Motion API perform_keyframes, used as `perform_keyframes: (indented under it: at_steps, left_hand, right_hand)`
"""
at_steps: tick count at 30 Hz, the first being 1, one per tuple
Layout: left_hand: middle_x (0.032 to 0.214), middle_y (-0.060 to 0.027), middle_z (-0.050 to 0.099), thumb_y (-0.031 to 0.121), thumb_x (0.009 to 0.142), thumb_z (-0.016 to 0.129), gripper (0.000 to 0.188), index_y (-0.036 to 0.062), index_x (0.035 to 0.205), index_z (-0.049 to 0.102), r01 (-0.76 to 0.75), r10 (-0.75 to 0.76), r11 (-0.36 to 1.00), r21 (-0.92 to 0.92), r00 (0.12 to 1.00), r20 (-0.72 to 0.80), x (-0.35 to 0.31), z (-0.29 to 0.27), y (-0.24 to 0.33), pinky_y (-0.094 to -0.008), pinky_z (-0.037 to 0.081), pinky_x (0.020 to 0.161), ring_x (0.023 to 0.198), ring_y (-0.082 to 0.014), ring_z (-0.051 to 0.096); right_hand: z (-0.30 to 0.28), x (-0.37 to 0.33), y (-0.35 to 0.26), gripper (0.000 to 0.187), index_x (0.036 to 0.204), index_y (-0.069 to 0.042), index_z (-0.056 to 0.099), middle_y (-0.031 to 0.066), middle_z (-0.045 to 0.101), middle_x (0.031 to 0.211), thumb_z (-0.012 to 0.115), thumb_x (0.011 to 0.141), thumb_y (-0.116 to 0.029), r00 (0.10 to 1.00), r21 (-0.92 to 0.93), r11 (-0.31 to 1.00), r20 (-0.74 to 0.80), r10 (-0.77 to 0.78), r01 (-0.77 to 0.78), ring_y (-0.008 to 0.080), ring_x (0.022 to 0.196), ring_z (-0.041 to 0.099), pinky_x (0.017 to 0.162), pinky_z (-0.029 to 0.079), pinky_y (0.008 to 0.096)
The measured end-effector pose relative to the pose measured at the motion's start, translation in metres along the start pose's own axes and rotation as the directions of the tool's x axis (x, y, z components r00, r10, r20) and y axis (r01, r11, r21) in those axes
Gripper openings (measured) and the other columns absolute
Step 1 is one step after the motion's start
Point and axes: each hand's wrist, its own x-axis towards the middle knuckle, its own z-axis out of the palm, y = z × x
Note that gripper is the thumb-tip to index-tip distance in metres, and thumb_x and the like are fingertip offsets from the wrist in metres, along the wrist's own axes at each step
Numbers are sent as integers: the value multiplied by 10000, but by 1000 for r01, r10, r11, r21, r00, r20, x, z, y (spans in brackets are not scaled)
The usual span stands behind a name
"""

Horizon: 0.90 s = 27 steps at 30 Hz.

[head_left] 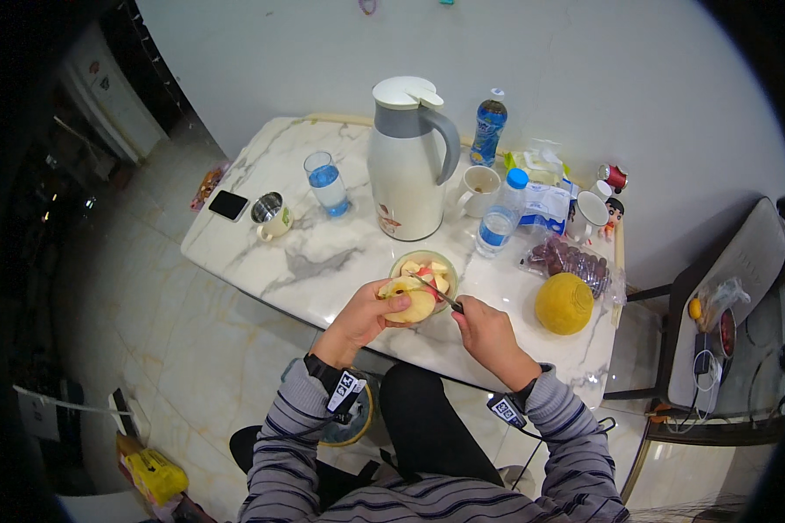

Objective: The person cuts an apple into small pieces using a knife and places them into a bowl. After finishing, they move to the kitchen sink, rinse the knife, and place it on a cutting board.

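My left hand [364, 314] is closed around a cut apple half [416, 307], its pale flesh and core facing up. In my right hand [488, 334] is a small knife [440, 295] with a dark handle, its blade reaching to the upper edge of the apple. Both hands are just above the table's front edge. Right behind the apple stands a bowl [451, 268] with apple pieces [433, 270] in it, some with red skin; the apple and my left hand hide part of it.
On the marble-patterned table [314, 261] stand a large thermos jug [406, 174], a glass of water [327, 187], a mug [272, 218], a phone [228, 206], a water bottle [500, 218], bagged grapes [569, 263] and a yellow pomelo-like fruit [564, 304]. A chair [715, 288] is at right.
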Motion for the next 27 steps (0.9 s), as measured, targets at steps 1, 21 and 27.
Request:
perform_keyframes:
  at_steps: [1, 21, 27]
  left_hand:
    - [1129, -123, 647, 114, 836, 731, 469, -63, 1225, 539, 39, -40, 998, -44, 999, -13, 1, 0, 0, -314, 560, 844, 999, -193, 655]
    - [1195, -121, 597, 105, 830, 750, 616, -32, 1339, 431, -99, 127, 991, 93, 925, -359, 4, 17, -20, -319, 572, 827, 1020, -208, 642]
    - [1207, -119, 592, 67, 809, 760, 641, -30, 1348, 426, -217, 264, 961, 170, 905, -333, 8, 7, -25, -308, 554, 843, 1053, -199, 622]
  right_hand:
    - [0, 1, 0, 192, 1023, -31, 532, 162, 627, 791, 612, 895, -151, 1000, -22, 1000, 21, 16, -16, 354, 686, 626, 578, 499, 430]
    - [23, 12, 4, 193, 993, -42, 523, 178, 638, 735, 559, 944, -225, 957, -202, 936, -12, 291, -287, 370, 627, 629, 519, 485, 465]
    - [13, 11, 2, 196, 995, -31, 531, 195, 644, 746, 548, 952, -222, 934, -149, 924, 1, 357, -352, 394, 639, 624, 554, 485, 476]
